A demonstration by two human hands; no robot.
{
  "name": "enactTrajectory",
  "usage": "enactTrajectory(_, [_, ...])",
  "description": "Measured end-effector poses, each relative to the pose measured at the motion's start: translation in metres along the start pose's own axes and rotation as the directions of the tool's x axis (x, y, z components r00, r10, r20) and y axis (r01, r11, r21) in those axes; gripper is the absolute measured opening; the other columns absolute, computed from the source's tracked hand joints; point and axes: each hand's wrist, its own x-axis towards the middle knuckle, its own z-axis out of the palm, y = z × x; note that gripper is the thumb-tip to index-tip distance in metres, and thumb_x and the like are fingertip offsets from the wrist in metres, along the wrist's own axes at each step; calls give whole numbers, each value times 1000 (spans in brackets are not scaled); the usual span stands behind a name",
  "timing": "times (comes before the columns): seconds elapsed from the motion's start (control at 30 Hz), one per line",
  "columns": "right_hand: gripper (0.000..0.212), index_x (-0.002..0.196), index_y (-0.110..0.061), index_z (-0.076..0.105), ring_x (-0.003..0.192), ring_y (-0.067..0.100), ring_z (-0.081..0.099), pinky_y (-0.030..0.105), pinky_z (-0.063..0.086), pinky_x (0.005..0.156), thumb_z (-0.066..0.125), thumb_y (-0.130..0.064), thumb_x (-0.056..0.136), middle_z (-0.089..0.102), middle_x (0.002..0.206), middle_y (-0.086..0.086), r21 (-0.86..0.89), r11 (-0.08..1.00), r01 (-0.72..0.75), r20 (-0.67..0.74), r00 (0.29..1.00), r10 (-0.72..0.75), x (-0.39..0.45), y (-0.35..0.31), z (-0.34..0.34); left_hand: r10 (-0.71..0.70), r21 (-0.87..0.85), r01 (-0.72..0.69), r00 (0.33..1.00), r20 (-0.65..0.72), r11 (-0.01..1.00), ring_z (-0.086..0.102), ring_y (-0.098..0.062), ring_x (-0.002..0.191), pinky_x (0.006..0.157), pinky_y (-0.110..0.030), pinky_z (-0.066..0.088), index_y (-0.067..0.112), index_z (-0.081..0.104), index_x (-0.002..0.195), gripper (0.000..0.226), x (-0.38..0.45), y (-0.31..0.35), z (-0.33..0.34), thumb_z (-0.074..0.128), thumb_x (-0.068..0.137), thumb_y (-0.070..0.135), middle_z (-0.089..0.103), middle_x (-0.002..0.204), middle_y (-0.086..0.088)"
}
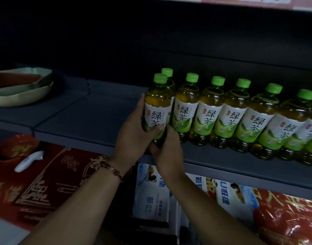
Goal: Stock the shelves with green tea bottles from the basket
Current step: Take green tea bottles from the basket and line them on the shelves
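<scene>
A green tea bottle (pixel 158 101) with a green cap and white label stands upright at the left end of a row of like bottles (pixel 233 110) on the dark shelf (pixel 84 124). My left hand (pixel 134 135) grips its lower body, thumb across the label. My right hand (pixel 166 152) holds the bottle's base from below and the right. Another bottle (pixel 167 75) stands just behind it. The basket is out of view.
Stacked green dishes (pixel 22 87) sit at the shelf's left end. Below are red patterned boxes (pixel 50 177) with a white object (pixel 28 160) on them, blue-white packages (pixel 151 190), and a red wrapped pack (pixel 286 216) at the right.
</scene>
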Motion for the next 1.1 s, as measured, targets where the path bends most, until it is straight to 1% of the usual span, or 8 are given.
enactTrajectory(0.23, [57,139,-30,47,119,7,55,36,49,103,72,-25,88,57,130,-5,-4,1000,-18,40,999,18,4,1,-2,-7,53,7,1000,1,999,47,4,128,109,-26,42,44,11,155,97,1,-1,2,77,85,28,48,146,18])
enactTrajectory(0.33, [64,143,-31,42,126,7,51,36,46,106,73,-29,86,54,137,-7,-20,1000,20,101,995,-17,-1,-2,-13,-13,103,13,1000,-2,995,49,0,129,107,-31,45,43,14,156,91,-7,3,1,74,88,33,50,145,15])
enactTrajectory(0.47, [67,147,-30,40,129,6,47,31,42,108,72,-30,87,52,140,-7,-129,989,69,184,982,-45,-16,-5,-44,-32,454,41,999,-29,890,58,-11,107,81,-31,50,36,52,137,44,-30,15,-3,56,95,48,63,115,7])
enactTrajectory(0.57, [72,153,-25,32,136,10,39,22,33,110,68,-31,92,45,148,-3,-296,949,109,262,965,-29,-30,-4,-79,-233,701,77,964,130,709,60,-15,89,70,-29,47,22,67,103,35,-49,27,2,48,98,51,63,91,4])
enactTrajectory(0.63, [74,155,-21,27,140,16,35,25,31,113,65,-34,94,38,153,0,-395,912,112,304,952,15,-40,0,-107,-302,712,23,915,268,702,61,-18,103,79,-28,49,25,65,111,35,-58,36,13,48,97,54,65,113,0])
enactTrajectory(0.73, [74,156,-19,25,146,22,27,33,24,119,61,-40,95,31,159,3,-556,821,131,345,935,85,-58,10,-154,-219,628,-184,833,508,756,33,-17,142,110,-27,34,33,32,153,64,-69,56,41,46,96,58,28,160,6])
enactTrajectory(0.87, [76,157,-19,18,152,23,12,27,7,120,54,-47,97,17,165,2,-750,656,84,300,927,224,-89,14,-229,-122,582,-393,747,654,711,7,-19,152,120,-33,12,36,10,158,74,-89,95,96,41,97,62,0,167,5])
enactTrajectory(1.1, [77,156,-19,22,151,32,16,40,15,122,57,-48,94,23,163,10,-868,457,-193,-5,925,381,-160,26,-368,13,412,-604,574,819,682,10,-23,152,120,-38,14,33,12,158,80,-131,174,219,44,93,66,4,167,-3])
